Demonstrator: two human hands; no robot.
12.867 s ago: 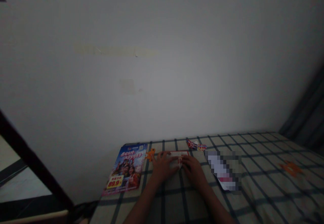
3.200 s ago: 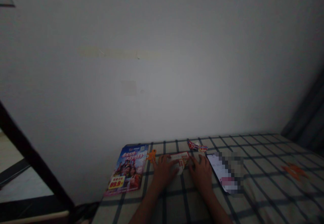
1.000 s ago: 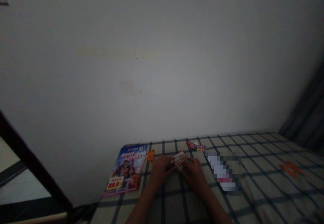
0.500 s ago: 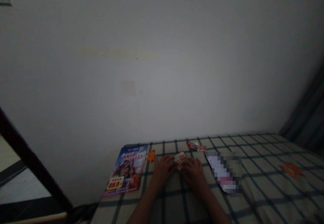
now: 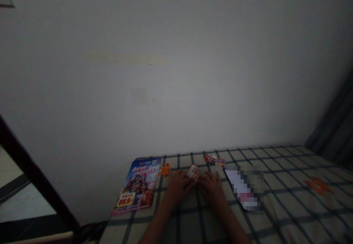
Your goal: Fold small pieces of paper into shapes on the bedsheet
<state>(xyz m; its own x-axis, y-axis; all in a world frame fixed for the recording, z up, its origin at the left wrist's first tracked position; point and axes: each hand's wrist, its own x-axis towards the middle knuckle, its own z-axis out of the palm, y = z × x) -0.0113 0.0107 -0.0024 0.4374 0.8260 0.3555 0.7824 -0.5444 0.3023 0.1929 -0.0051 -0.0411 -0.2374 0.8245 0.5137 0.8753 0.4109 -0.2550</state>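
Note:
A small red-and-white printed piece of folded paper [image 5: 193, 170] lies on the checked cloth in the middle, between my two hands. My left hand [image 5: 178, 183] grips its left edge, with the thumb side partly hidden. On the other side my right hand [image 5: 211, 186] has its fingers bent onto the paper's lower right edge. Both hands rest low over the cloth, and their fingertips nearly meet. How many layers the paper has, I cannot tell.
A stack of colourful leaflets [image 5: 140, 185] lies to the left, with an orange paper cutout [image 5: 164, 170] beside it. Crumpled printed scraps [image 5: 213, 159] lie behind my hands. On the right are a partly blurred pale item [image 5: 241, 189] and another orange cutout [image 5: 318, 185]. A wall [image 5: 176, 89] rises behind.
The paper has turned and shifted slightly left between my fingers, and its bent lower part shows less. My hands have moved only a little.

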